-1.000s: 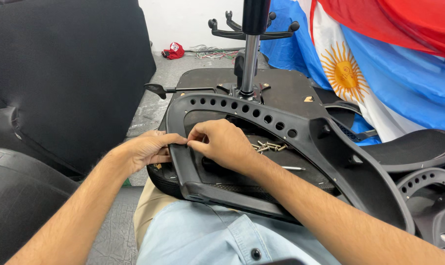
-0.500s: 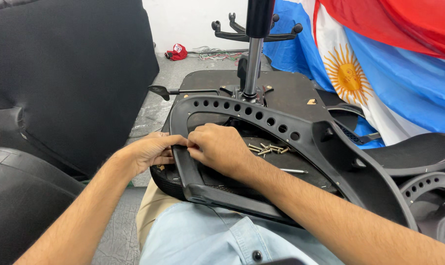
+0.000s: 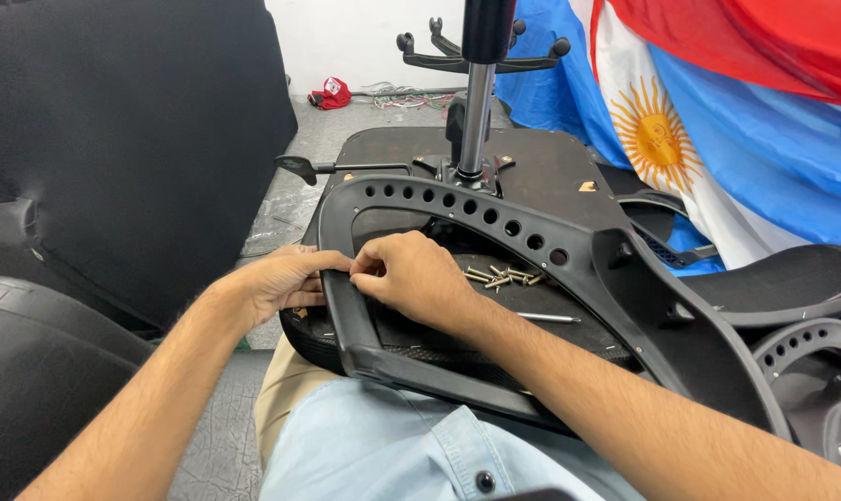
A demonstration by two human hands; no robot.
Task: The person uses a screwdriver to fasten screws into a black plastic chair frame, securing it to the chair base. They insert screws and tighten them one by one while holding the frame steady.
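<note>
Head view looks down on an upturned office chair seat (image 3: 541, 176) resting across the person's lap, its gas-lift column (image 3: 474, 121) rising toward the five-arm base (image 3: 481, 60) at the top of the frame. A black plastic armrest frame (image 3: 569, 255), curved and pierced with a row of round holes, lies across the seat's underside. The left hand (image 3: 286, 283) wraps its fingers over the frame's near-left bend and grips it from outside. The right hand (image 3: 416, 274) presses on the same bend from the inner side, thumb and forefinger pinched together against the plastic; it may hold a small screw there, but the fingers hide whatever sits between them. A loose heap of screws (image 3: 504, 276) lies on the seat just beside the right wrist, and a thin metal rod (image 3: 546, 317), perhaps a driver shaft, lies near the forearm. A second armrest frame (image 3: 810, 371) shows at the right edge, and a blue, white and red flag with a sun (image 3: 662, 139) hangs behind.

The seat sits tilted on the lap, so a knee shift could roll the screws off onto the floor. If the left grip slackens, the frame could slide out of line with its mounting holes.
</note>
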